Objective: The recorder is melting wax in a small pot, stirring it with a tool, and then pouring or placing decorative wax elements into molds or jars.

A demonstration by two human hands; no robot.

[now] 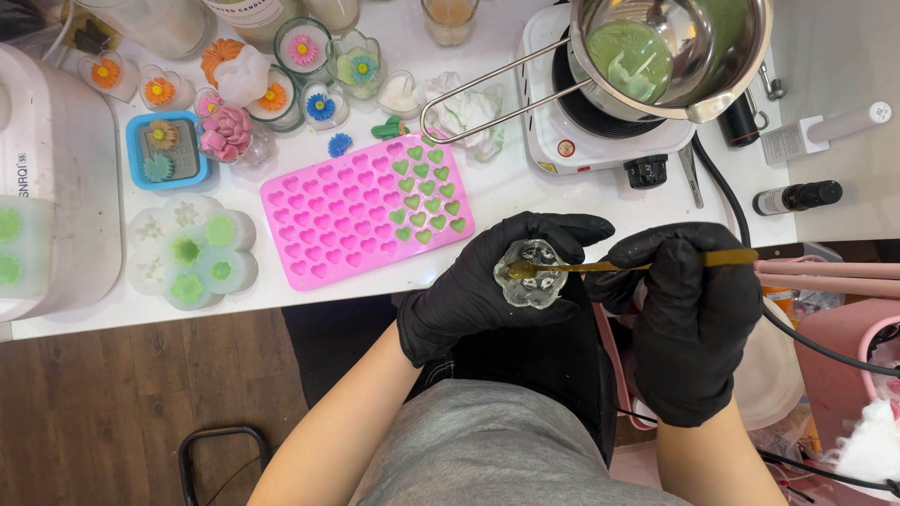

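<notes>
Small clear glass dish point(532, 274) cupped in gloved left hand point(487, 286), right hand point(689, 319) pinching a thin stick point(637, 265) into it.

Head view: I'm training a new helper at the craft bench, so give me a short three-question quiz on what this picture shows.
1. True or false: both hands wear black gloves.
2. What does the left hand hold? A) small clear glass holder B) pink heart mould C) dark bottle
3. Which colour fills some hearts of the pink heart mould?

Key
1. True; the right hand is gloved too and holds a thin gold tool.
2. A, the small clear glass holder.
3. Green, like the contents of the metal pouring pot.
</notes>
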